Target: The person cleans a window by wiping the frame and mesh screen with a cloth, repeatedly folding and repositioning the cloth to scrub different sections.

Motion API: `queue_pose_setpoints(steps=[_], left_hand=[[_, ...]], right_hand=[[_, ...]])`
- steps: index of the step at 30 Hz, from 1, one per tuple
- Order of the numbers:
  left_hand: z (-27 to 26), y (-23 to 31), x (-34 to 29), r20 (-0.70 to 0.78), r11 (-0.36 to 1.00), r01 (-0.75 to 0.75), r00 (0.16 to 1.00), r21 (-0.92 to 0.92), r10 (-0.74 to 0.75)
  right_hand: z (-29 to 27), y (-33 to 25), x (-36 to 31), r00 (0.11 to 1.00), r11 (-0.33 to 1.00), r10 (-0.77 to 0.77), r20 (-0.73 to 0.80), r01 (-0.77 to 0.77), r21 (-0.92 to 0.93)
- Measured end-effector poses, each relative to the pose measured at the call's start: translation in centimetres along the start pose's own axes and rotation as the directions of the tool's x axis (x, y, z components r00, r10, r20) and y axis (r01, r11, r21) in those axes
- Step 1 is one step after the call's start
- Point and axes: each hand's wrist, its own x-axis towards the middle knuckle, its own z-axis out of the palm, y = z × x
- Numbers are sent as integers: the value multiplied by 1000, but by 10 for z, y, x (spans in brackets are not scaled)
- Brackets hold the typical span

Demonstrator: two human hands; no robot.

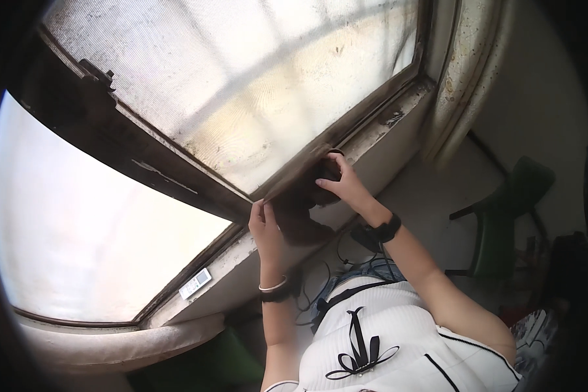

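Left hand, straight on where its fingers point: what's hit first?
The left hand would likely meet the window frame first, just past the dark brown piece at its fingers; depth is hard to judge here.

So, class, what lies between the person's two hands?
A dark brown glossy sheet spans from the left hand to the right hand, in the head view.

Between left hand point(264, 225) and right hand point(347, 186): dark brown sheet point(291, 219), smooth, glossy, mirror-like. Beyond left hand: pale translucent window screen point(261, 85), fine mesh; dark brown window frame point(153, 171), worn, rough. Left of left hand: white rectangular remote control point(195, 283), smooth plastic.
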Motion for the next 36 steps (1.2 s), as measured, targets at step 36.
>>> queue_pose_setpoints(steps=[36], left_hand=[[111, 28, 5, 732, 937, -318, 672, 146, 114]], right_hand=[[-76, -83, 24, 883, 685, -454, -115, 263, -679]])
